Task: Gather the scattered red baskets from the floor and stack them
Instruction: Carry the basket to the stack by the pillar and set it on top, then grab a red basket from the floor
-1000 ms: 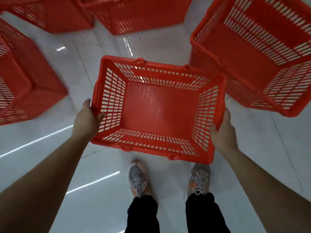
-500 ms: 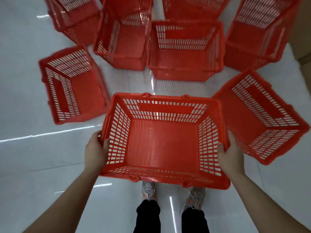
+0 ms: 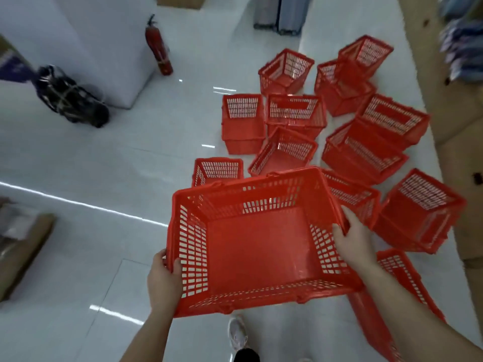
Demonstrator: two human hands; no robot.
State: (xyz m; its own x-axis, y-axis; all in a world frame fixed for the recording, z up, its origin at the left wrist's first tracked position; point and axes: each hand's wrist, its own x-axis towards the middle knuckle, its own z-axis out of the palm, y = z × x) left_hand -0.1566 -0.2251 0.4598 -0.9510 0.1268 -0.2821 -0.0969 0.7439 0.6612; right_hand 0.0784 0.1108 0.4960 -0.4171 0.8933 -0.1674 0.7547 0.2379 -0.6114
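Left hand [image 3: 163, 279] and right hand [image 3: 352, 241] each grip an opposite side rim of one red basket [image 3: 256, 246], keeping it level between them. Remaining baskets [image 3: 292, 114] lie scattered on the floor [image 3: 104, 178] beyond and to the right.

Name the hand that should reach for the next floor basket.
Right. The right hand grips the held basket on the side nearest the floor baskets; the left hand is over bare floor.

Held basket [image 3: 257, 246] between both hands, scattered baskets [image 3: 292, 114] beyond
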